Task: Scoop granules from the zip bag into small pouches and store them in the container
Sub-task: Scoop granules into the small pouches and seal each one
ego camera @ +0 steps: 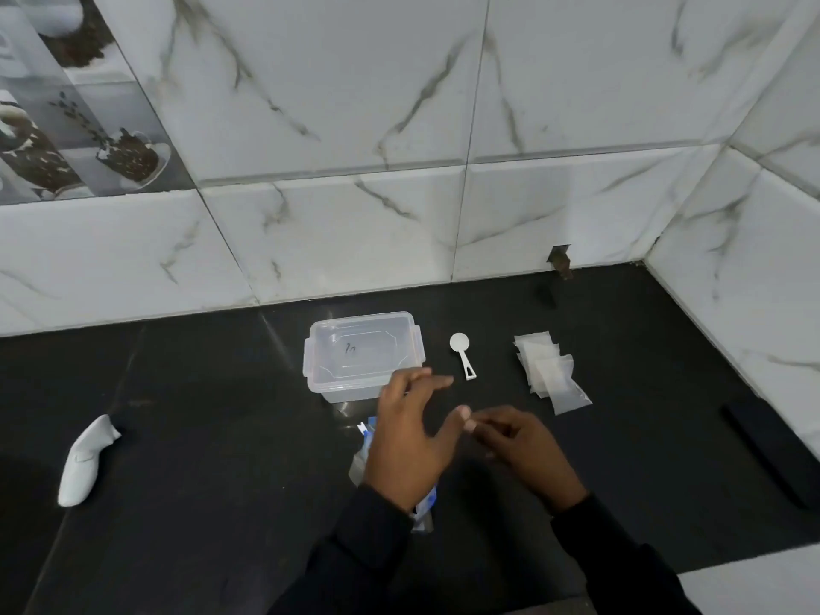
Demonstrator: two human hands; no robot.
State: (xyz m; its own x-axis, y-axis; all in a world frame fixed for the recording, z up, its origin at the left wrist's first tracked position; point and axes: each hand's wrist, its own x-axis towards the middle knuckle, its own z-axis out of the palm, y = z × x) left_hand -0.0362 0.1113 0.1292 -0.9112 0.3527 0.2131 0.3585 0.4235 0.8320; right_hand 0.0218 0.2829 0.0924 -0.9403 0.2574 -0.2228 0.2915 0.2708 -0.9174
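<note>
Black countertop (pixel 199 415) carries all the task items, set ahead of the person, probably so either hand can reach each one.

1. Container (pixel 364 355): clear plastic, lid apparently seated, standing nearest the tiled wall (pixel 443 104). It holds no pouches that can be seen. The lid will likely need to come off before storage.
2. Scoop (pixel 461 352): white, lying flat just right of the container, bowl toward the wall, handle toward the person. This orientation suits a direct pick-up by the handle.
3. Pouches (pixel 546 370): a loose, fanned stack of small translucent bags, right of the scoop and apart from it. The fanning probably makes it easier to take 1 at a time.
4. Zip bag (pixel 361 459): clear with blue print, lying flat under the left hand (pixel 412 437) and its sleeve, mostly hidden. Whether it is open cannot be told.

Hand state: the left hand hovers above the zip bag with fingers straight and spread, holding nothing, its thumb reaching toward the right hand (pixel 523 446). The right hand's fingers are curled together near that thumb. Blur prevents telling whether they pinch a pouch.

Assessment: the task appears to be at its start, since no filled pouch is visible.

A white object (pixel 86 463) lies well apart at the left.
</note>
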